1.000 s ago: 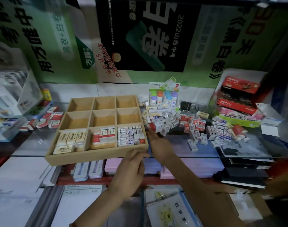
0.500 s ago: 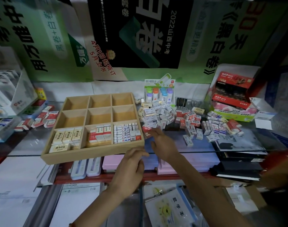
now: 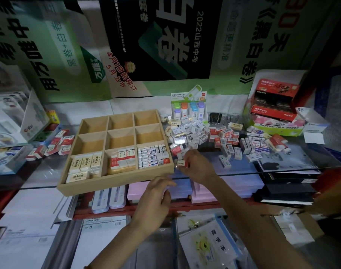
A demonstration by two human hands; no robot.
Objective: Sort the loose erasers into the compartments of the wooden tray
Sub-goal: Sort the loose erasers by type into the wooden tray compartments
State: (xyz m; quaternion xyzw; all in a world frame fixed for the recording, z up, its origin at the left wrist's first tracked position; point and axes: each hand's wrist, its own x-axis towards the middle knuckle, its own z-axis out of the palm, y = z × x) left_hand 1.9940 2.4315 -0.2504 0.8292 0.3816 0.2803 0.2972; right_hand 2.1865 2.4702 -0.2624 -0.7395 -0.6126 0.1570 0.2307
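Head view, nearest first: the left hand [image 3: 156, 199] hovers by the wooden tray [image 3: 115, 179] corner, fingers curled; whether it holds anything I cannot tell. Beyond it, the right hand [image 3: 196, 167] pinches a red-and-white eraser [image 3: 182, 163]. It is best laid flat beside its likes in the front middle compartment [image 3: 122, 158]. The loose pile [image 3: 194, 133] waits farther back.

Fig. 1. A white-and-red eraser [image 3: 182, 163] is pinched between the fingertips of the right hand [image 3: 197, 166]. Just left of the grip, the wooden tray [image 3: 115, 181] is seen, with its three nearest compartments filled. Beyond the grip and to its right, the loose erasers [image 3: 196, 133] are heaped on the glass counter [image 3: 243, 167]. Nearer than the grip, the left hand [image 3: 156, 200] is held with relaxed fingers at the tray's front corner.
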